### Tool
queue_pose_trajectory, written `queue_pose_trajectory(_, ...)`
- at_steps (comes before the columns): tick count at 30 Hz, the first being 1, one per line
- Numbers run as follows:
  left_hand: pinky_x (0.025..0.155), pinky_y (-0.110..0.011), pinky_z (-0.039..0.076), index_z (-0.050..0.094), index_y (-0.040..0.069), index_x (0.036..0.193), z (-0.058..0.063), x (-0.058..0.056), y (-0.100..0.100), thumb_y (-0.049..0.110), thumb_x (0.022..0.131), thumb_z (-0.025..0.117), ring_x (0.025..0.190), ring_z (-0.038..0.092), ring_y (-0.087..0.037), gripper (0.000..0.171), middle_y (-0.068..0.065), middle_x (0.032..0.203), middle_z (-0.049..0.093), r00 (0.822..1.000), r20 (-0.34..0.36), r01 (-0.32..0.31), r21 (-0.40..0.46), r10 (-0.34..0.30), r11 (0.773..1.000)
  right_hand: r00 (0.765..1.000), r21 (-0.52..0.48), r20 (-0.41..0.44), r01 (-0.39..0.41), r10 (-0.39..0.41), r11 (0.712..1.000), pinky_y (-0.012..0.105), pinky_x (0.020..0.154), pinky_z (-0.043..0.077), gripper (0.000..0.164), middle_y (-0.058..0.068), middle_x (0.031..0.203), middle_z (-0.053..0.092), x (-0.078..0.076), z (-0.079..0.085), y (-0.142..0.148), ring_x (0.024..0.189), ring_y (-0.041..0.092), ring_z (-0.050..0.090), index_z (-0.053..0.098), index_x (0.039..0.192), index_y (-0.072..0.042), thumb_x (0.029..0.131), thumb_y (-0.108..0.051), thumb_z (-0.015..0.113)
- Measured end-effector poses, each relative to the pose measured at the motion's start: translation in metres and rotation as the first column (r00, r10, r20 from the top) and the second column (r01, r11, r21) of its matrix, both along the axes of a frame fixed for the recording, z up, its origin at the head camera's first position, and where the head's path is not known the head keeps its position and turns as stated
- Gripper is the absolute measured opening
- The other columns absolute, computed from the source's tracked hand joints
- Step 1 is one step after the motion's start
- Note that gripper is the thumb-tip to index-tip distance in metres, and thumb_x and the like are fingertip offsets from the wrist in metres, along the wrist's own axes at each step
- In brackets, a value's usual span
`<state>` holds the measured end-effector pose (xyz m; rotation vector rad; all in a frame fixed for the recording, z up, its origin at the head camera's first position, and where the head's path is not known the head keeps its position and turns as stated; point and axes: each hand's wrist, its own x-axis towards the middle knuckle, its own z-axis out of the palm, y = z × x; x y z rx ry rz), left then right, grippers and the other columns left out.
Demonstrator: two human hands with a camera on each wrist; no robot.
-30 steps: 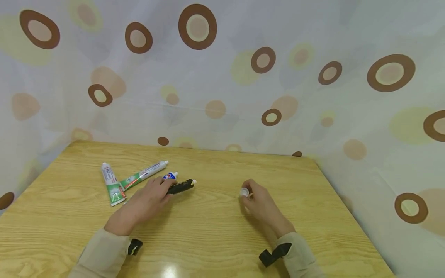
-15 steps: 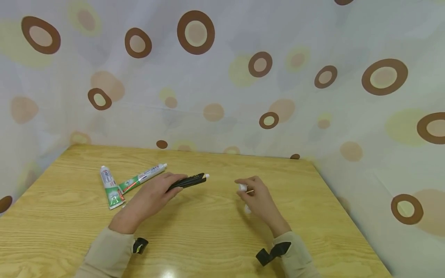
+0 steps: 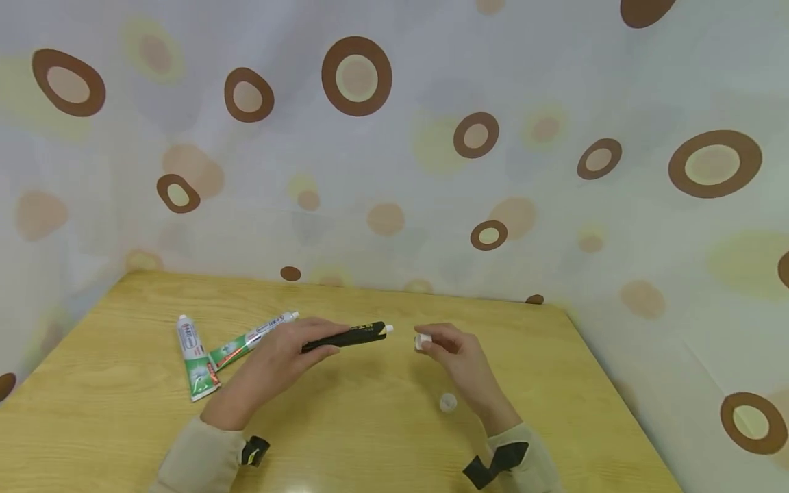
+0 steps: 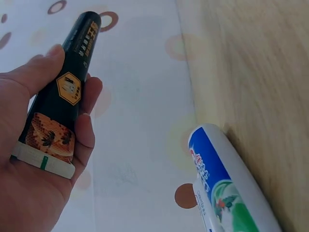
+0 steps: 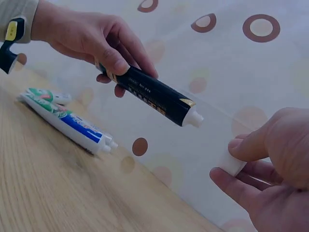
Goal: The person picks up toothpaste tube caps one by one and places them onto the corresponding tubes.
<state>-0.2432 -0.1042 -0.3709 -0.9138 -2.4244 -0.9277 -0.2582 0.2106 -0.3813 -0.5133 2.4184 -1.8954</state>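
Observation:
My left hand (image 3: 271, 370) grips a black toothpaste tube (image 3: 364, 333) with honeycomb and bee print, raised above the table. Its bare white nozzle (image 5: 195, 118) points toward my right hand (image 3: 465, 366). Between thumb and fingers the right hand pinches a small white cap (image 3: 422, 341), a short gap from the nozzle. Below that hand, a round whitish cap (image 3: 448, 402) lies on the table. A blue, white and green toothpaste tube (image 4: 227, 188) shows in the left wrist view; the left hand hides it in the head view.
On the left of the wooden table (image 3: 345, 438), a green and white toothpaste tube (image 3: 197, 363) lies lengthwise. Another tube like it (image 3: 249, 342) slants beside it, partly behind the left hand. A patterned sheet (image 3: 394, 171) rises behind the table.
My left hand has lifted the black tube off the table and moved it right. The right hand has raised one white cap, leaving the round one on the table. The head view has tilted upward.

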Motion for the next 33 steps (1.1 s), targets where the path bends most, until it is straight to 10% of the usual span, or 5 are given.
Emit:
queue_pose_trajectory(10,0.079,-0.030,0.058,0.072,0.019,0.123,0.019,-0.008,0.010,0.017,0.087,0.075,0.103,0.071,-0.014,0.035,-0.001,0.118,0.073,0.992,-0.049,0.120,0.077,-0.116,0.990,1.000,-0.014,-0.009,-0.017,0.017,1.000,0.029,0.094,0.053,0.031,0.012,0.124,0.064,0.002,0.021,-0.007,0.106,0.014,0.065,0.067,0.124,-0.006,0.095,-0.018,0.067)
queue_pose_trajectory(33,0.078,-0.027,0.057,0.076,0.020,0.114,0.005,0.014,0.012,0.019,0.085,0.078,0.101,0.071,-0.012,0.029,0.004,0.111,0.075,0.985,0.015,0.166,0.134,-0.170,0.977,0.999,-0.036,-0.025,-0.039,0.038,0.999,0.024,0.092,0.053,0.031,0.012,0.129,0.062,0.031,0.017,-0.018,0.111,0.012,0.063,0.067,0.124,-0.006,0.094,-0.016,0.068)
